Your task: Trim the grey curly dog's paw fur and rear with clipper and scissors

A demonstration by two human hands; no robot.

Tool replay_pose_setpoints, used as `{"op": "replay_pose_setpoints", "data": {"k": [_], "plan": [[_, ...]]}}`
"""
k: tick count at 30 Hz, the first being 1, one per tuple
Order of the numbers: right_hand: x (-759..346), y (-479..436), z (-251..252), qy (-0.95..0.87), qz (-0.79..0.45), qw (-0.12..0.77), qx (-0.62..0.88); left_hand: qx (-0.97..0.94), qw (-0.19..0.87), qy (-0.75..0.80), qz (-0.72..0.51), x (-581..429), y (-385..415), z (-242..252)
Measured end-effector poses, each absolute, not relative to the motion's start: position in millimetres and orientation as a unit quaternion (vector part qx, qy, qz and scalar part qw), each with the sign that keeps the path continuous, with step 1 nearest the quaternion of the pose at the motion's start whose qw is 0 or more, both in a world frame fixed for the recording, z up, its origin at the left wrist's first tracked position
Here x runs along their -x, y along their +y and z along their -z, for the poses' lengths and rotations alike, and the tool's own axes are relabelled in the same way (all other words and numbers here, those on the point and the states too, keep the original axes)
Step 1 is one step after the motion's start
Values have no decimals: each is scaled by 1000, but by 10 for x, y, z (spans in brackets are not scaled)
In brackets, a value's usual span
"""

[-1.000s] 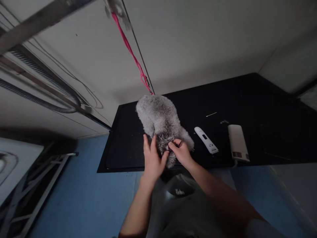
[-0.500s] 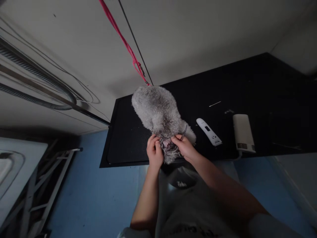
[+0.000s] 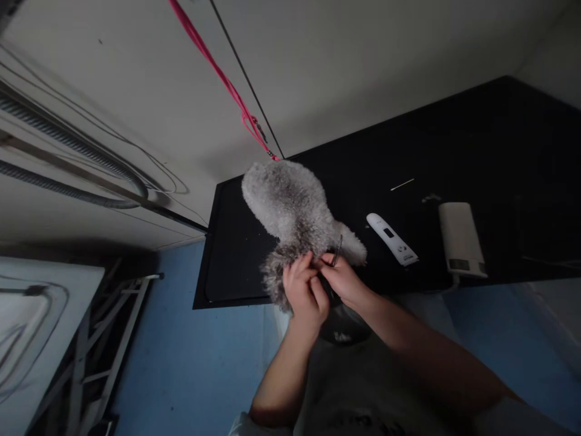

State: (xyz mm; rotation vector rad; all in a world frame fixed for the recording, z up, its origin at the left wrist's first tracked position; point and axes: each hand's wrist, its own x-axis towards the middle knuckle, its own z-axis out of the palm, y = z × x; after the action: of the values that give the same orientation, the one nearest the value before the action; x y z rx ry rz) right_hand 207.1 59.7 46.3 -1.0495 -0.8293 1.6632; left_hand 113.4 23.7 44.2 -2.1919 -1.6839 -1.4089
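A curly grey dog point(image 3: 290, 203) is on the black table, its darker, shaggier head fur point(image 3: 276, 275) near the front edge. My left hand point(image 3: 306, 293) lies over the side of the head, fingers bent and close together against the fur; what they grip is hidden. Beside it, nearly touching its fingertips, my right hand point(image 3: 342, 278) is closed on slim metal forceps point(image 3: 338, 247), which stick up past the fingers. The part of the dog between my hands is covered.
White clippers point(image 3: 391, 239) lie right of the dog on the black table point(image 3: 363, 163). Nearby are a white box-shaped device point(image 3: 462, 239) with a cord and a cotton swab point(image 3: 402, 184). A pink lead point(image 3: 213, 57) runs up from the dog. A metal frame point(image 3: 97, 357) stands left.
My left hand has moved right, across the head to my right fingertips. The pink skin that showed between my hands is now covered, and more dark head fur shows at left.
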Motion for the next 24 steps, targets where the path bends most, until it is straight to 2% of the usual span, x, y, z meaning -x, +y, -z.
{"op": "replay_pose_setpoints", "data": {"k": [6,13,20,24], "plan": [[-2117,610,-318,-275,-710,487,428,705,-10,-530,471,-875,492,-209],[-2127,611,-244,-239,-720,481,440,751,-3,-536,386,-808,502,-167],[-2499,246,-105,-235,-725,420,493,751,-50,-548,365,-753,564,-162],[-2708,-135,-262,-373,-681,341,530,741,-76,-555,370,-754,551,-169]]}}
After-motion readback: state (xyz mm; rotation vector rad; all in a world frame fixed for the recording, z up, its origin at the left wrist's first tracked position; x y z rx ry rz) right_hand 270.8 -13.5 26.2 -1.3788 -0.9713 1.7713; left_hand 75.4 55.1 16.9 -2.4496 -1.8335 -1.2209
